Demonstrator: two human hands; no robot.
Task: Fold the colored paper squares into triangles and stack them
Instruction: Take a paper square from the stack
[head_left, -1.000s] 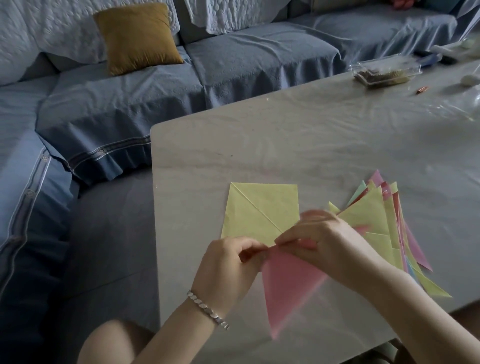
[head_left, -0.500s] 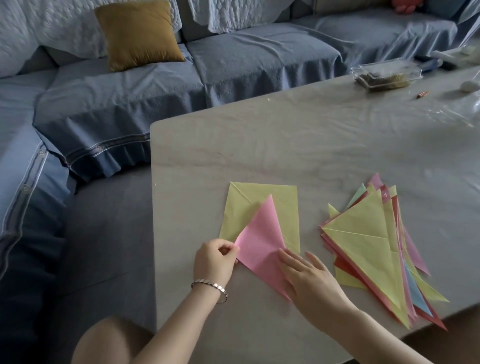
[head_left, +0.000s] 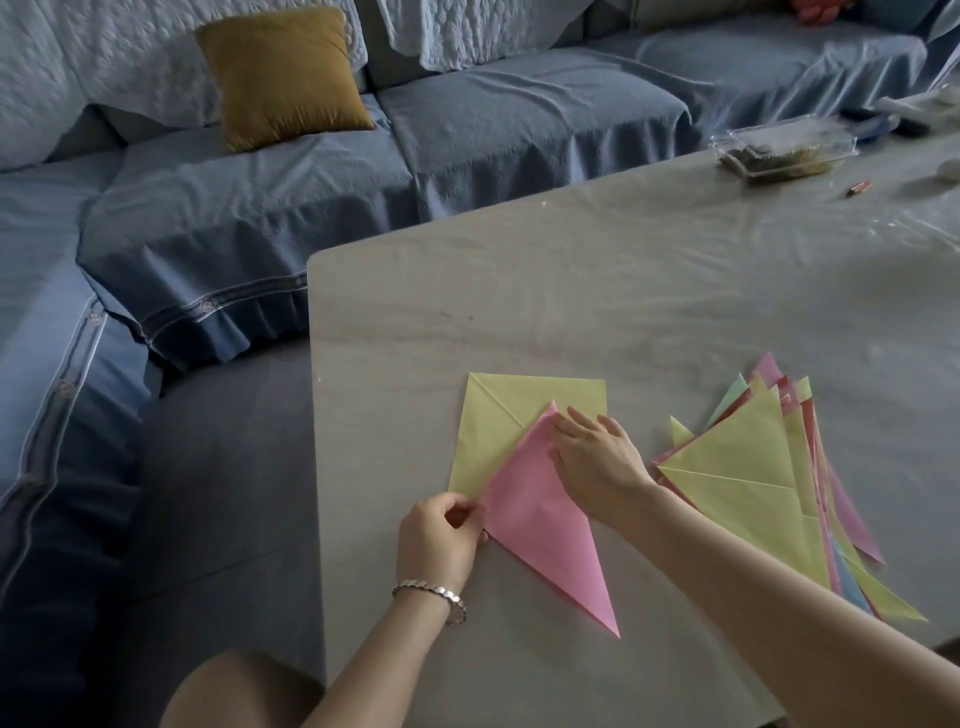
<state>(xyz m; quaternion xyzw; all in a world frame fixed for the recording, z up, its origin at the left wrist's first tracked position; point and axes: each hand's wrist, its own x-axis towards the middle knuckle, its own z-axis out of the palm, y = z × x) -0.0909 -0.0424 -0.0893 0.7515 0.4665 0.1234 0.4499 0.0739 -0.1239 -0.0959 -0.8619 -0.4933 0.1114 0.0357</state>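
On the tabletop (head_left: 519, 312), pink triangle (head_left: 540, 519) lies partly over yellow square (head_left: 519, 405), long edge running far to near; left hand (head_left: 441, 535) pinches its left corner, right hand (head_left: 597, 462) presses it with straight fingers (head_left: 576, 422); folded stack (head_left: 737, 467) sits right, nearer right hand

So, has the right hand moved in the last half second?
Yes. The right hand slid away from the person, along the pink triangle toward its far tip, against the unmoved yellow sheet.
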